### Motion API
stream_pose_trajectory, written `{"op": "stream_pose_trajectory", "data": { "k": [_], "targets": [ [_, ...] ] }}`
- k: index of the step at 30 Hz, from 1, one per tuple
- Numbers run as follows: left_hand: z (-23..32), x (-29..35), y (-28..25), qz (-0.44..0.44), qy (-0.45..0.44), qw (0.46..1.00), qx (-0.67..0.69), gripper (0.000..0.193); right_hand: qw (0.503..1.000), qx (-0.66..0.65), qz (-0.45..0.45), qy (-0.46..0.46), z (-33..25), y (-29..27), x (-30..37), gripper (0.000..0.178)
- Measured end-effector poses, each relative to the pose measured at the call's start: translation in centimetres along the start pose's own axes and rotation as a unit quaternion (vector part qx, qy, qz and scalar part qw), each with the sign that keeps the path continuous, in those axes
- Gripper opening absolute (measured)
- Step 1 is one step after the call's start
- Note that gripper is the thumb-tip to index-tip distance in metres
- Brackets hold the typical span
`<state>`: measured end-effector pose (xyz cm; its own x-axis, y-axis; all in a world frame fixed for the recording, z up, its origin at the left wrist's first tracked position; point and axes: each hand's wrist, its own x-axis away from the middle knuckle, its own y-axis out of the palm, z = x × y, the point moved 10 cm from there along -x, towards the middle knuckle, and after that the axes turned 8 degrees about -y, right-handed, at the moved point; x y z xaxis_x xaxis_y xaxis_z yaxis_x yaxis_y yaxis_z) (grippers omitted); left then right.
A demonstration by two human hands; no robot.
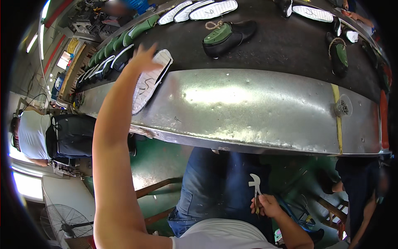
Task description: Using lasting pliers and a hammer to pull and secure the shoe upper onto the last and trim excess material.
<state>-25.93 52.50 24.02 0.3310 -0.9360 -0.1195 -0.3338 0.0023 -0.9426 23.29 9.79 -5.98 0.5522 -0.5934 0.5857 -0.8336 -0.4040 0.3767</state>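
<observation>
My left hand [144, 61] reaches to the far left, fingers spread, over the upper end of an upturned shoe [144, 86] with a white insole bottom and a handwritten mark. I cannot tell whether the fingers touch it. This shoe lies across the border of the black belt and the metal bench edge. Low in front of my lap, my right hand [267, 205] is closed round the handles of a pair of metal lasting pincers [255, 183], their curved head pointing up.
The black conveyor belt [286, 45] carries a row of shoes on green lasts [110, 47], upturned white-bottomed shoes [213, 9] and a black shoe [224, 39]. A clear cup [343, 106] of small bits stands on the dented metal edge [248, 124]. Other people work at left [37, 128] and right.
</observation>
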Motion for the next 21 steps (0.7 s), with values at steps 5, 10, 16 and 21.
{"op": "stream_pose_trajectory", "data": {
  "k": [5,10,16,21],
  "targets": [
    [-7.7,8.8,4.4,-0.323,-0.063,0.691,0.643,0.056,0.999,-0.027,0.011,-0.027,-0.1,0.9,-0.1,0.035],
    [-5.0,28.1,6.0,-0.328,-0.042,0.554,0.764,0.058,0.940,0.253,0.051,-0.223,-6.5,3.6,2.3,0.030],
    [14.3,49.7,10.9,-0.518,0.199,0.665,0.500,0.073,0.859,0.369,0.148,-0.321,-13.0,6.7,1.2,0.065],
    [16.7,50.2,8.0,-0.226,0.232,0.816,0.479,0.057,0.839,0.483,0.091,-0.232,-10.2,5.7,-0.4,0.078]
  ]
}}
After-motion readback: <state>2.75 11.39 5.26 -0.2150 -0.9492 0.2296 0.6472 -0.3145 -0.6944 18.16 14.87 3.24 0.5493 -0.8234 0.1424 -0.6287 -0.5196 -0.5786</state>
